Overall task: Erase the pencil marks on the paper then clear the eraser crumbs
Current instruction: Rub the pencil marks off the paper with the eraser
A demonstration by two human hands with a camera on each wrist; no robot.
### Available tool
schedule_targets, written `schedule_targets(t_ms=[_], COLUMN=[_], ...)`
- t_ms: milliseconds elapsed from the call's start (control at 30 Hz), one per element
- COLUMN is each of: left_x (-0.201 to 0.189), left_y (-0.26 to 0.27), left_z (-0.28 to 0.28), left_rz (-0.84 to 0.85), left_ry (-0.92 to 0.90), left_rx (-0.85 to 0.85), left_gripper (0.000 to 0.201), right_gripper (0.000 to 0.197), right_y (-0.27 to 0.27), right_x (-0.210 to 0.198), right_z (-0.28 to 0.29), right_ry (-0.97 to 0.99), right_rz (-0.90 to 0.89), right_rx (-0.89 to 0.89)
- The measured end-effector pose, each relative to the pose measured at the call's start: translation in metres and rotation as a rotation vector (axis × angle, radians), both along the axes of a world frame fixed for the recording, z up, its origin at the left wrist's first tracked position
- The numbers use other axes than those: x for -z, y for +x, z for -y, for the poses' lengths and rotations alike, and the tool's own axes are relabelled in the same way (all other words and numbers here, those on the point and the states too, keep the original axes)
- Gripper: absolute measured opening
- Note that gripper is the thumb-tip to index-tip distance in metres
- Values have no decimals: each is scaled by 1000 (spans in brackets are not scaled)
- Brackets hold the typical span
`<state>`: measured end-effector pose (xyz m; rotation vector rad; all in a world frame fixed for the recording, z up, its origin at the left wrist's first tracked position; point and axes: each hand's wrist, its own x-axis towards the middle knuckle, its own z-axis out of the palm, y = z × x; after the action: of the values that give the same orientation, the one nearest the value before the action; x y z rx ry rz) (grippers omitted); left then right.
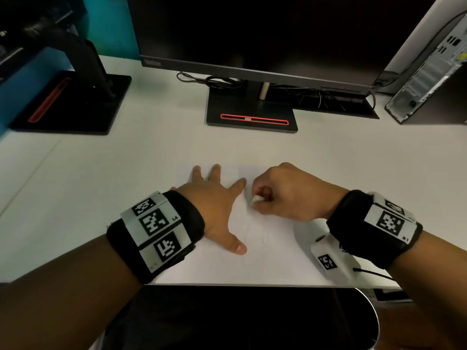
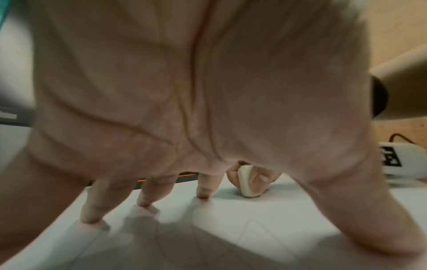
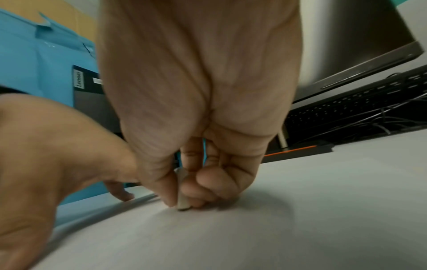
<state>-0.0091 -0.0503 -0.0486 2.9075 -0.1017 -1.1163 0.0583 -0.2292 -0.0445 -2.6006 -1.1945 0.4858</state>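
Note:
A white sheet of paper (image 1: 265, 258) lies on the desk in front of me, with faint pencil lines (image 1: 264, 238) near its middle. My left hand (image 1: 214, 198) presses flat on the paper, fingers spread and straight; in the left wrist view its fingertips (image 2: 203, 193) touch the sheet. Just to its right, my right hand (image 1: 283, 193) pinches a small white eraser (image 1: 257, 199) between thumb and fingers, its lower end on the paper (image 3: 254, 237). The eraser (image 2: 246, 182) shows beyond my left fingers, and as a narrow edge (image 3: 182, 201) in the right wrist view.
A monitor stand (image 1: 251, 109) with a red slot sits behind the paper, cables (image 1: 217, 82) beside it. A second stand (image 1: 73, 102) is at the far left, a computer tower (image 1: 429, 72) at the far right. The desk's front edge (image 1: 252, 285) runs just below my wrists.

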Motion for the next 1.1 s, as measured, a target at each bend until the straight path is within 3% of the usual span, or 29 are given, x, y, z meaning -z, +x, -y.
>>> schedule_targets(t_ms=[167, 333, 467, 600, 767, 900, 1100], left_x=[0, 0, -1, 0, -1, -1, -1], left_y=[-1, -1, -1, 0, -1, -1, -2], left_z=[0, 0, 0, 0, 1, 2, 0], left_rz=[-1, 1, -4, -10, -18, -25, -14], left_ry=[-10, -8, 8, 17, 25, 19, 13], left_rx=[-3, -6, 4, 4, 10, 0, 1], left_gripper=[138, 138, 138, 138, 141, 142, 142], right_gripper=[22, 21, 22, 21, 25, 20, 20], right_y=[20, 4, 22, 2, 23, 2, 19], right_x=[-3, -5, -7, -5, -7, -4, -4], right_z=[0, -4, -1, -8, -3, -11, -10], right_ry=[11, -7, -16, 8, -4, 9, 33], right_rz=[80, -56, 65, -38, 58, -35, 27], right_rx=[92, -31, 52, -82, 41, -92, 5])
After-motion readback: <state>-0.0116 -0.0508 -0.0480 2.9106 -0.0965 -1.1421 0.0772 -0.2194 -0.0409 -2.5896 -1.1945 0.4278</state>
